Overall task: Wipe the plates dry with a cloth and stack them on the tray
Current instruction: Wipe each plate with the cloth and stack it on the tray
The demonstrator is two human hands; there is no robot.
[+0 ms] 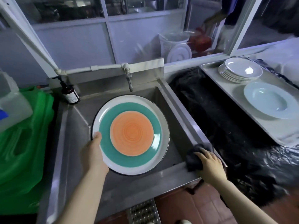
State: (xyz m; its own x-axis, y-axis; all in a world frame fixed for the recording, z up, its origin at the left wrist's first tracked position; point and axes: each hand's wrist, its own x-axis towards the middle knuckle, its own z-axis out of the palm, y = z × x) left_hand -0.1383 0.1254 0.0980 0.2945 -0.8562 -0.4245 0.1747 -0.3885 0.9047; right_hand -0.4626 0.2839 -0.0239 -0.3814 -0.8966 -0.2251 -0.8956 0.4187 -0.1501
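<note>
Your left hand [93,152] holds the big plate [130,134] by its near-left rim, thumb curled over the top edge and the rest of the fingers hidden beneath it. The plate sits roughly level, face up, above the sink [169,101], with the tap [129,80] just behind its far edge. It is round, so there is no long axis to line up; what matters is which side of it is free.

The free side is the right, and that is where the cloth [195,160] lies: bunched on the sink's front-right corner, a little to the right of the plate's near-right edge and apart from it. Your right hand [208,164] rests on top of the cloth with its fingers bent down over it, pressing or just beginning to gather it; I cannot tell whether it is truly gripped. That hand is plainly the nearer one to the cloth, so the next move looks like lifting the cloth leftward onto the plate's face.

The tray [234,110] lies farther right, beyond a black plastic sheet [218,120] on the bench. It holds a stack of white plates [239,71] at its far end and a single pale deep plate [268,102] nearer you, beside the stack.
</note>
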